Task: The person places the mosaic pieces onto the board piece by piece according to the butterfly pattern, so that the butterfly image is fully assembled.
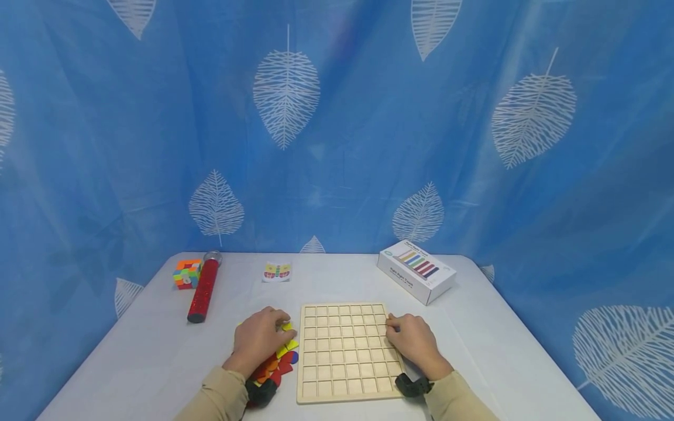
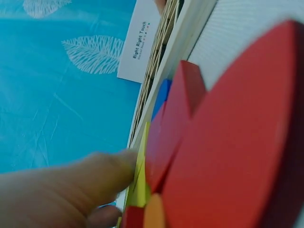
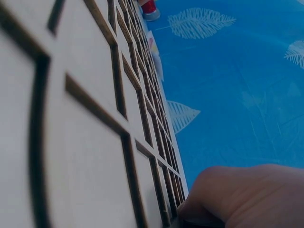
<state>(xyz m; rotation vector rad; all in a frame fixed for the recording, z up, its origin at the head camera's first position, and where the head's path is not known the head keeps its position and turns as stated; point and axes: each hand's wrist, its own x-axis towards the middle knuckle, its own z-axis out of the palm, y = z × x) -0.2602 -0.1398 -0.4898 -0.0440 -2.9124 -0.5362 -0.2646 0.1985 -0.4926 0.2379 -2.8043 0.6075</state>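
Observation:
A square wooden grid board (image 1: 347,354) with bare cells lies flat on the table. Left of it is a loose pile of coloured flat pieces: red ones (image 2: 228,142), yellow ones (image 1: 291,344), orange and blue. My left hand (image 1: 260,338) is over this pile, thumb and index finger apart around yellow pieces; in the left wrist view a fingertip meets the edge of a yellow piece (image 2: 139,178). The palm hides part of the pile. At the board's right edge, my right hand (image 1: 414,341) grips the rim with curled fingers, close beside the outer cells in the right wrist view.
Behind the board lies a small card (image 1: 277,272) printed with a coloured grid pattern. A white box (image 1: 417,271) with coloured bars pictured on it stands back right. Back left are a puzzle cube (image 1: 187,274) and a red glittery tube (image 1: 204,290). A blue leaf-print curtain (image 1: 342,146) surrounds the table.

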